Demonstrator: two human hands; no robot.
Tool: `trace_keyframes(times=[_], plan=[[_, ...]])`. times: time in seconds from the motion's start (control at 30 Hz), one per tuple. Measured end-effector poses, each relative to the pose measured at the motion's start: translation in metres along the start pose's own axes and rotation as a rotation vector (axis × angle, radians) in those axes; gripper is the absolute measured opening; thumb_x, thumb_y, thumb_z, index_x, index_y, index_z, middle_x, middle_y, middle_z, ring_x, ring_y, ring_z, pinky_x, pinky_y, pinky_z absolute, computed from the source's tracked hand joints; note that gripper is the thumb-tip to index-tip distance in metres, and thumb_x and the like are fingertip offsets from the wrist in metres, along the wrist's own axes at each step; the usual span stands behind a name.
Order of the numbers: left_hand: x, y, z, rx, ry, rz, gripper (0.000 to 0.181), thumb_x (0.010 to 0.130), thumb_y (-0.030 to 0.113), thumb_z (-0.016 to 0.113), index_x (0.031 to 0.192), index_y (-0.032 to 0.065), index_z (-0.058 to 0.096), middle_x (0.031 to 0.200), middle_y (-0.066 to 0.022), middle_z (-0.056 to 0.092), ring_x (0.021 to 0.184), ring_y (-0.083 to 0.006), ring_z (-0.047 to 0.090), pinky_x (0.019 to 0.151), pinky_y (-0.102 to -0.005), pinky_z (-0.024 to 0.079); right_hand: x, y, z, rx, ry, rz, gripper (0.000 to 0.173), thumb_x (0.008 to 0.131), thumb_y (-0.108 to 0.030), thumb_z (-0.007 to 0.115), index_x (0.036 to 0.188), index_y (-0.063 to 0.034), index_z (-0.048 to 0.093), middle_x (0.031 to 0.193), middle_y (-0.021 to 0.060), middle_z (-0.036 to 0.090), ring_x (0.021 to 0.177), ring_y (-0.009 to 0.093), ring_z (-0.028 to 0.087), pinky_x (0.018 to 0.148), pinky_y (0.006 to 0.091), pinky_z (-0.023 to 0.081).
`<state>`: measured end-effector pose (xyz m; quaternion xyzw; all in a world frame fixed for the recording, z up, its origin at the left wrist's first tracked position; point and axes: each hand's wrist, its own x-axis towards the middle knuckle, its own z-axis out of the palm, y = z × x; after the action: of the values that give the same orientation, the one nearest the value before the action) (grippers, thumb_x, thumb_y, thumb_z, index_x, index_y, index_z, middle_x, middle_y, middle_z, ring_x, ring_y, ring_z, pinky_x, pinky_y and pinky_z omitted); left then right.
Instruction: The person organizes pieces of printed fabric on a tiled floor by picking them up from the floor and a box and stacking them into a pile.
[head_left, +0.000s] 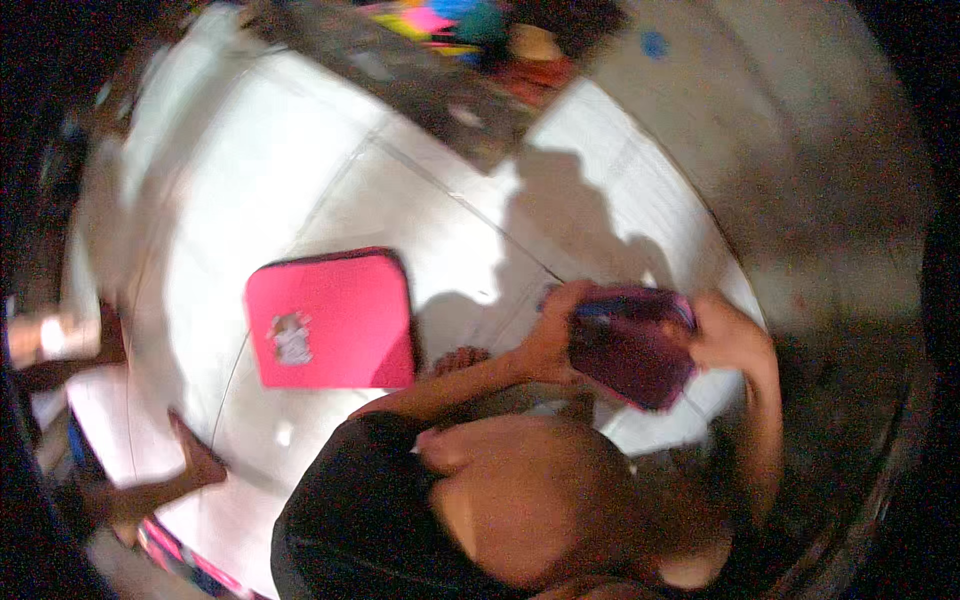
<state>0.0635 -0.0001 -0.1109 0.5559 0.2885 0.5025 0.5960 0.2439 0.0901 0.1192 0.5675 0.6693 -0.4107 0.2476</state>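
A dark purple zippered case (634, 341), somewhat blurred, is held off the floor between both hands. My left hand (553, 334) grips its left edge, the thumb near the top. At its right edge, my right hand (716, 330) has its fingers against the upper corner; blur hides how firmly they hold. The top of the case seems partly open, with a blue strip along it. Left of my left forearm, a bright pink case (337, 322) with a black zipper edge and a small printed picture lies flat on the pale tiled floor (330, 180).
Toes (461, 358) show just beyond my left forearm. Another person's limb (199, 457) reaches in from the left. A pink patterned item (191, 559) lies lower left. Brightly coloured items (450, 22) are heaped at the top, beside a dark blurred strip.
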Motion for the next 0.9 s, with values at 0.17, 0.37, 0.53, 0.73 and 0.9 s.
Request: trace_keyframes(times=[0.17,0.37,0.53,0.73,0.9], plan=[[-0.009,0.004,-0.019,0.238,0.000,0.259,0.120,0.052,0.052,0.088,0.143,0.0012,0.027,0.135,-0.0254,0.038,0.125,-0.0434,0.040,0.107,-0.0514,0.029,-0.025,-0.024,-0.002,0.185,-0.027,0.001,0.018,0.092,-0.013,0.061,0.097,0.0036,0.067,0.062,0.0113,0.061,0.054,0.015,0.064,0.053,0.0351,0.053],[-0.009,-0.009,-0.035,0.165,-0.121,0.253,0.131,0.052,0.056,0.090,0.148,0.0013,0.019,0.147,-0.0260,0.027,0.136,-0.0428,0.030,0.112,-0.0518,0.024,-0.002,-0.027,-0.003,-0.098,-0.017,0.237,0.037,0.083,-0.023,0.073,0.111,-0.0003,0.064,0.104,0.0196,0.067,0.090,0.033,0.065,0.081,0.0423,0.051],[-0.050,0.009,-0.103,0.006,0.336,-0.297,0.110,0.072,0.045,0.084,0.149,0.0016,0.019,0.149,-0.0195,0.033,0.136,-0.0297,0.036,0.112,-0.0416,0.030,-0.024,-0.025,-0.028,0.087,0.093,-0.118,0.054,0.078,-0.018,0.079,0.125,-0.0007,0.056,0.114,0.0132,0.066,0.101,0.020,0.061,0.087,0.0368,0.048],[-0.111,0.057,-0.193,-0.582,0.382,-0.717,0.054,0.089,0.027,0.072,0.134,0.0054,0.052,0.123,-0.0069,0.062,0.112,-0.0202,0.058,0.095,-0.0384,0.049,0.056,-0.033,0.007,0.233,-0.075,-0.201,0.057,0.087,-0.026,0.072,0.135,-0.0030,0.051,0.129,0.0137,0.061,0.116,0.026,0.057,0.103,0.0382,0.043],[-0.136,0.150,-0.252,0.215,0.653,-0.567,0.038,0.090,0.025,0.071,0.117,0.0001,0.062,0.109,-0.0083,0.068,0.098,-0.0145,0.063,0.085,-0.0295,0.051,0.120,-0.129,0.100,0.422,0.012,-0.490,0.067,0.087,-0.039,0.070,0.138,-0.0034,0.046,0.138,0.0190,0.051,0.124,0.032,0.052,0.103,0.0427,0.042]])
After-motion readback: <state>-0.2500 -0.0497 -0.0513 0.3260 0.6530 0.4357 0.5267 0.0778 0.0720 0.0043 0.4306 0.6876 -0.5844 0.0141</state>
